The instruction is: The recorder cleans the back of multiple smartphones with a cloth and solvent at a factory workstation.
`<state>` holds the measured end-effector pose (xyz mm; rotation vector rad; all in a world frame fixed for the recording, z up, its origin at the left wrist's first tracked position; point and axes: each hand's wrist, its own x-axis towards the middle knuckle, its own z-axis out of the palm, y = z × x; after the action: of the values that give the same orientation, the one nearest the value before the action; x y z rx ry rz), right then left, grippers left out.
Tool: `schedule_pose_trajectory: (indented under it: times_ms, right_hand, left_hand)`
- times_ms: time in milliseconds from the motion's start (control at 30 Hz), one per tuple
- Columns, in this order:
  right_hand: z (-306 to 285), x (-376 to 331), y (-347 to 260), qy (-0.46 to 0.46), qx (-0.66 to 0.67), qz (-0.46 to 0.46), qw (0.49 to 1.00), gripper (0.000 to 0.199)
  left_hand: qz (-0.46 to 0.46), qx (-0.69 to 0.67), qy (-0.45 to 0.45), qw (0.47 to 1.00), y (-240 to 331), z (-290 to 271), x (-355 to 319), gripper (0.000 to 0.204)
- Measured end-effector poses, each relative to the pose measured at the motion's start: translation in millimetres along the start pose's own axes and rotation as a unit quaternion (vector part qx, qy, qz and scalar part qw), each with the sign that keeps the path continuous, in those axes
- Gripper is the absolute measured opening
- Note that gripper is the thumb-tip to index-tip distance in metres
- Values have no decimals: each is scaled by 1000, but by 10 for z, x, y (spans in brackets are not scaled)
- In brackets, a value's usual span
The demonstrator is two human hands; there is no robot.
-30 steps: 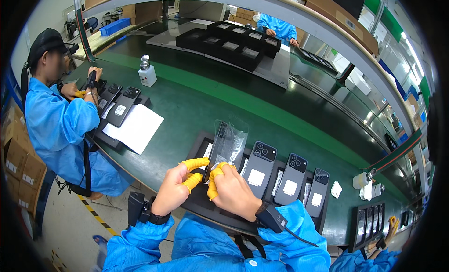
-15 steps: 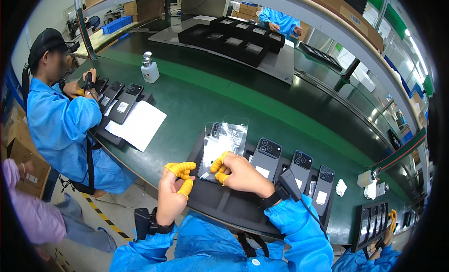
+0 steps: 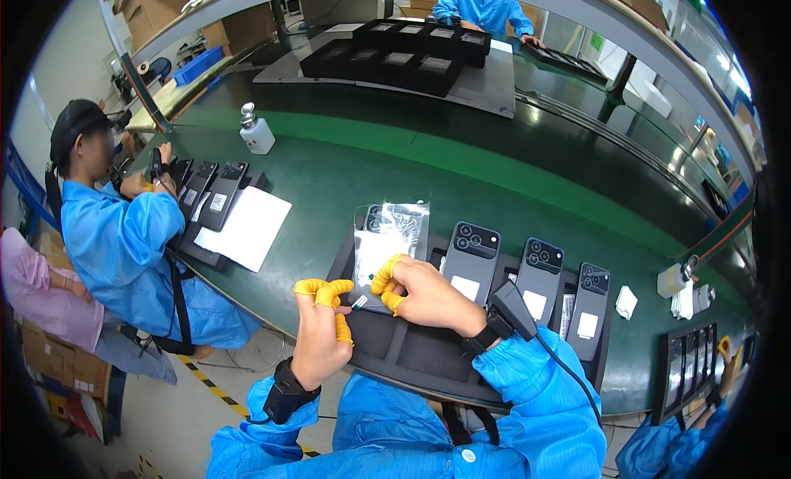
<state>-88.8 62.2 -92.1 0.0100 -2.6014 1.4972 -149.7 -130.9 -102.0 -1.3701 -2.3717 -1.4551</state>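
My right hand (image 3: 420,294), in yellow finger cots, pinches the lower edge of a dark phone in a clear plastic bag (image 3: 386,244) lying on a black tray (image 3: 412,355). My left hand (image 3: 323,331), also in yellow cots, hovers just left of the bag's lower corner and pinches a small pale tab between thumb and forefinger. To the right of the bag, three dark phones (image 3: 470,261) lie face down in a row on the tray, each bearing a white sticker.
A green conveyor belt (image 3: 461,158) runs past the tray. At the left a co-worker in a blue coat (image 3: 124,240) handles phones beside a white sheet (image 3: 245,226). A pump bottle (image 3: 257,131), black trays (image 3: 395,55) and another worker stand farther back.
The bagged phone has come down from being held up and now lies on the tray. My left hand has drawn away to the left of it; my right hand stays on its lower edge.
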Motion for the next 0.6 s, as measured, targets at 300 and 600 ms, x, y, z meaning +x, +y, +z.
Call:
schedule_pose_trajectory:
  times_ms: [300,600]
  right_hand:
    - [36,-21,19,11,10,-21,1000,28]
    - [64,-1,57,14,-3,-45,999,29]
  left_hand:
    - [72,132,-11,989,14,45,67,56]
    - [22,98,-8,995,17,59,134,32]
